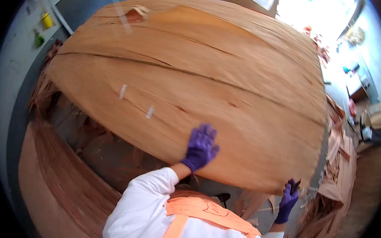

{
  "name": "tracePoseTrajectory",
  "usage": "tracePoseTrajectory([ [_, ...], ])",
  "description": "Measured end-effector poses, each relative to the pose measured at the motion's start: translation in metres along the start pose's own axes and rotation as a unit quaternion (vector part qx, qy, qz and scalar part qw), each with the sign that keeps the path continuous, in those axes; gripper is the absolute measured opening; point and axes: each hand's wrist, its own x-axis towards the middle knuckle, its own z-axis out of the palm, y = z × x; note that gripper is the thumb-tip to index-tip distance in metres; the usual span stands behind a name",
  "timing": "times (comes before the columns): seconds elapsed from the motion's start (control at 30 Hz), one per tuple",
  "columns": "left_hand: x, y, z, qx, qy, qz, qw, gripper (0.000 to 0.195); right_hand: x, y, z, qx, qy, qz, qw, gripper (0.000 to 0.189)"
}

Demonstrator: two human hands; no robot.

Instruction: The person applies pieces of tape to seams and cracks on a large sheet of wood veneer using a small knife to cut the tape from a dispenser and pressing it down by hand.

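Observation:
A large stack of thin wood veneer sheets (186,86) spreads in front of me, with a long dark seam across it and two short white tape strips (149,112) stuck on its near left part. My left hand (202,147), in a purple glove, rests flat on the veneer near its front edge, fingers spread, holding nothing. At the near right corner of the sheet, my right hand (288,198), also in a purple glove, is closed around a small dark tool (294,187); its exact kind cannot be told.
More veneer sheets (72,183) lie at the lower left. Torn veneer scraps (332,180) heap along the right side, and others lie on the floor below the front edge. A cardboard box (250,3) stands beyond the far edge. A yellow object (47,20) hangs on the left wall.

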Motion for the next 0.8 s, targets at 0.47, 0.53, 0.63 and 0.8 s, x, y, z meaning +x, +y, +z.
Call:
tracePoseTrajectory([
  [0.47,-0.019,-0.059,-0.041,-0.170,0.144,0.049,0.974,0.043,-0.001,-0.152,0.172,-0.037,-0.219,-0.040,0.974,0.023],
  [0.53,-0.014,-0.083,-0.060,-0.170,0.186,0.035,0.967,0.038,0.009,-0.159,0.202,-0.033,-0.239,-0.140,0.960,0.022],
  [0.63,-0.012,-0.141,-0.105,-0.142,0.220,0.016,0.965,0.032,0.002,-0.205,0.263,0.014,-0.272,-0.322,0.907,0.020],
  [0.8,0.030,-0.251,-0.154,-0.354,0.323,-0.094,0.873,0.030,-0.017,-0.310,0.354,0.023,-0.292,-0.467,0.834,0.025],
])
